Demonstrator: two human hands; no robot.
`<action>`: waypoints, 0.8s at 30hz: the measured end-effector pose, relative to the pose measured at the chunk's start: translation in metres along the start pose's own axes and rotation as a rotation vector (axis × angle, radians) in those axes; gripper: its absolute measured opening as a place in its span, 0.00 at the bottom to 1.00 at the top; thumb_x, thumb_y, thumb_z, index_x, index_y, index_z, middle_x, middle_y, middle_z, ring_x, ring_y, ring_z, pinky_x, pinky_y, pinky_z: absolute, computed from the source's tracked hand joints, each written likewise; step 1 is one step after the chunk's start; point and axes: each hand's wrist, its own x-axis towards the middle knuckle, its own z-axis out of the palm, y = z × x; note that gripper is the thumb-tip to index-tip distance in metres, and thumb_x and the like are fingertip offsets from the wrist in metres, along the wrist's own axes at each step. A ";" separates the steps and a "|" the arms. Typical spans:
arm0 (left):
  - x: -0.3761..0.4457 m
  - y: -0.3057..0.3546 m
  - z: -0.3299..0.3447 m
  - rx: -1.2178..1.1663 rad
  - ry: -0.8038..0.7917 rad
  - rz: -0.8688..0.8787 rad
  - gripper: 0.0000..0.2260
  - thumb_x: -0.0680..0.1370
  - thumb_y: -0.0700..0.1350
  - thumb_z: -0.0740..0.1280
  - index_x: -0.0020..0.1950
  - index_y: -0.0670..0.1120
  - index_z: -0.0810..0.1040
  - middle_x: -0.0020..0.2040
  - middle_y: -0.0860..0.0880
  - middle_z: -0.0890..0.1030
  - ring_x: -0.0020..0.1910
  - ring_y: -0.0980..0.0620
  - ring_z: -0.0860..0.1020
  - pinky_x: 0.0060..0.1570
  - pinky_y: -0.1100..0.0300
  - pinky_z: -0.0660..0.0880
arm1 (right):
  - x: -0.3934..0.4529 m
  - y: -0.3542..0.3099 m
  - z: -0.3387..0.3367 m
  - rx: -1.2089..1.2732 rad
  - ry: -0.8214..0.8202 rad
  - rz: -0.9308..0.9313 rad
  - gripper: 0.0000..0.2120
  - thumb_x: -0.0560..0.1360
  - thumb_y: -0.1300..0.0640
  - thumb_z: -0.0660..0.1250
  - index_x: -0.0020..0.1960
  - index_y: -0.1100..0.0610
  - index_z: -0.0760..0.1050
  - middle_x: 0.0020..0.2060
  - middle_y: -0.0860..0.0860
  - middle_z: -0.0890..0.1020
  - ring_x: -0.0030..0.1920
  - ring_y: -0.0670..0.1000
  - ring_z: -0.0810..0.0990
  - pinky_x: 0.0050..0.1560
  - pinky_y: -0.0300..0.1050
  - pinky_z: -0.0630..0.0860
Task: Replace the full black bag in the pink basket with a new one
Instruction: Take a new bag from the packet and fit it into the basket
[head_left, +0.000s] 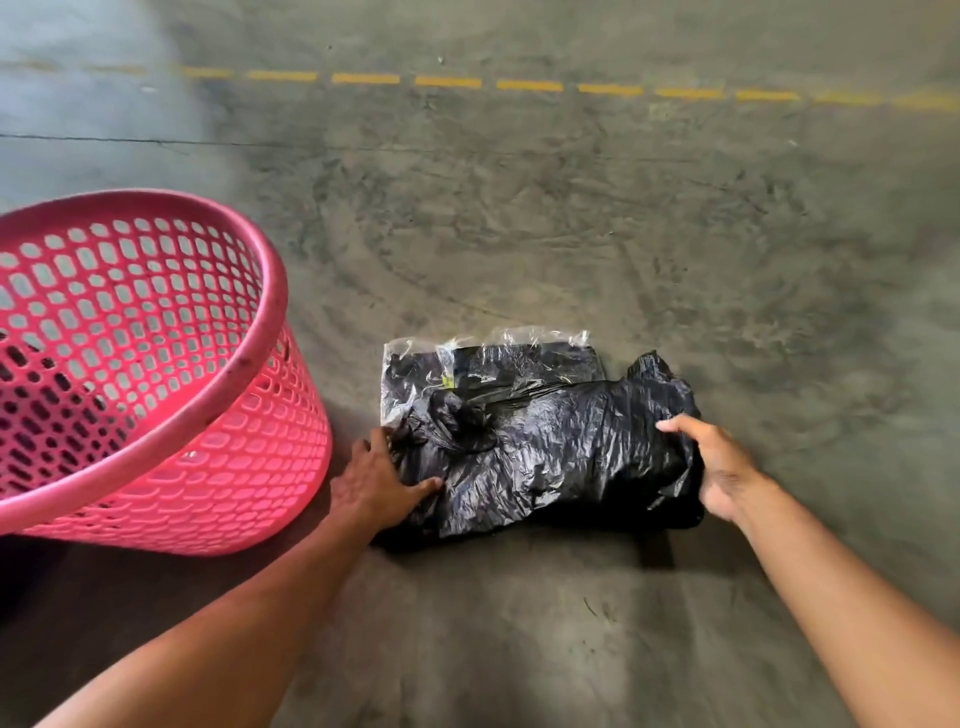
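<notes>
The pink basket (156, 374) stands at the left on the concrete floor, with no bag inside; its mesh wall shows through. A full black bag (545, 452), knotted at its top, lies on the floor to the basket's right. My left hand (379, 483) grips its left end near the knot. My right hand (717, 467) holds its right end, thumb on top. Behind the bag lies a clear plastic packet of folded black bags (483, 364), partly covered by the full bag.
The concrete floor (571, 234) stretches out bare beyond the bag. A dashed yellow line (530, 85) crosses it far ahead, and a thin crack runs at the upper left.
</notes>
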 end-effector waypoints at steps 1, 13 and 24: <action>0.000 0.002 -0.001 0.004 0.000 0.010 0.39 0.66 0.67 0.75 0.71 0.51 0.68 0.66 0.45 0.76 0.65 0.41 0.77 0.64 0.44 0.76 | -0.001 0.000 0.000 -0.020 -0.046 0.040 0.22 0.60 0.59 0.78 0.54 0.60 0.84 0.47 0.60 0.87 0.46 0.60 0.86 0.55 0.59 0.82; -0.005 -0.008 -0.017 -0.725 0.164 -0.085 0.07 0.80 0.47 0.67 0.44 0.51 0.83 0.39 0.49 0.84 0.42 0.47 0.81 0.41 0.58 0.74 | -0.022 -0.026 -0.002 0.009 -0.029 0.046 0.24 0.71 0.58 0.70 0.66 0.64 0.78 0.61 0.66 0.82 0.49 0.62 0.85 0.57 0.63 0.81; -0.030 0.003 -0.039 -0.736 -0.230 -0.174 0.17 0.68 0.48 0.82 0.50 0.41 0.83 0.46 0.44 0.85 0.46 0.45 0.83 0.44 0.58 0.81 | -0.076 -0.055 0.027 -0.044 -0.286 0.017 0.24 0.66 0.62 0.74 0.61 0.68 0.80 0.52 0.64 0.85 0.41 0.58 0.88 0.49 0.57 0.85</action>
